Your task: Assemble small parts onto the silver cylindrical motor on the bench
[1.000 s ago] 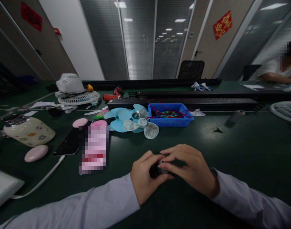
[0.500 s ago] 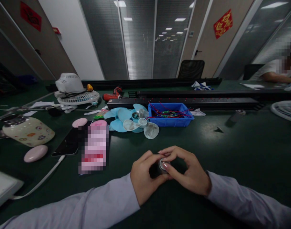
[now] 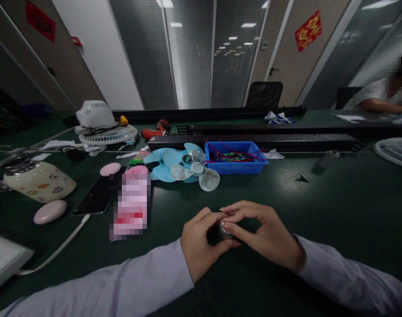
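Observation:
A small round metal cylinder (image 3: 225,230) stands low over the table in front of me, partly hidden by my fingers. My left hand (image 3: 202,244) curls around it, thumb at the near side and fingers at the far side. From the right, my right hand (image 3: 263,233) reaches over its top, thumb and fingertips closed together on the upper rim. Whether a smaller part sits under those fingertips is hidden.
Ahead lie light blue and clear fan blades (image 3: 191,167) and a blue bin (image 3: 237,165) of wires and circuit boards. A phone (image 3: 93,196) and a floral bottle (image 3: 39,180) are on the left. Another metal cylinder (image 3: 325,162) stands right. A person (image 3: 379,99) sits far right.
My right wrist has shifted a little to the right, and its thumb now covers more of the cylinder's top. My left hand has hardly moved.

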{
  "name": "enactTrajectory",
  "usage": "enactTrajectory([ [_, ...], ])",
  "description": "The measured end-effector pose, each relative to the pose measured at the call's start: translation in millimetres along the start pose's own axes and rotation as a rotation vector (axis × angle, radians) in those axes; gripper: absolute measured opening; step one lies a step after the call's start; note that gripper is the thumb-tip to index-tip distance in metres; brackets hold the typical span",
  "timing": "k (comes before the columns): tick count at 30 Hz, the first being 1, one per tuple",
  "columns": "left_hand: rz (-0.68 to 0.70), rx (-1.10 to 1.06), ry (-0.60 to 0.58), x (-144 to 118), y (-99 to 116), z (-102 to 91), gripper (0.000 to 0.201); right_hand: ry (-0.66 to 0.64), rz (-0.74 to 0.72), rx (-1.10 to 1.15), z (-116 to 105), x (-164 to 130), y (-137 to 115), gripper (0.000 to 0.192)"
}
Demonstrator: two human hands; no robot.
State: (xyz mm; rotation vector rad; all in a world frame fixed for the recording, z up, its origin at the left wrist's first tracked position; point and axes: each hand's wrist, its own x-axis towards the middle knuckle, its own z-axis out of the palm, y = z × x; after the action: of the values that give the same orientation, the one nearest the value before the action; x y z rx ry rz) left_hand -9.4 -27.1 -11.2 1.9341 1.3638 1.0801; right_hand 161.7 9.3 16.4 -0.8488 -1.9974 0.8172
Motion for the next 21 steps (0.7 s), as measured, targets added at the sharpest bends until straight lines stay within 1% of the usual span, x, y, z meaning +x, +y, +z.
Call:
enactTrajectory([
  [5,-0.007,0.015,-0.002,1,1,0.1,0.037,0.007,-0.016,-0.028,0,-2,0,0.003],
  [9,0.000,0.058,-0.005,1,1,-0.3,0.032,0.002,-0.059,-0.043,-1,-2,1,0.004],
  [13,0.013,0.094,-0.003,2,4,-1.1,0.032,0.001,-0.115,-0.047,-2,-2,1,0.005],
  [16,0.023,0.121,0.009,3,5,-0.3,0.028,0.008,-0.129,-0.056,-2,-2,2,0.004],
  [18,0.048,0.144,0.017,3,4,1.2,0.027,0.020,-0.132,-0.059,-1,-3,2,0.003],
  [21,0.107,0.190,0.049,1,-6,3.8,0.030,0.056,-0.159,-0.049,1,-2,3,0.001],
])
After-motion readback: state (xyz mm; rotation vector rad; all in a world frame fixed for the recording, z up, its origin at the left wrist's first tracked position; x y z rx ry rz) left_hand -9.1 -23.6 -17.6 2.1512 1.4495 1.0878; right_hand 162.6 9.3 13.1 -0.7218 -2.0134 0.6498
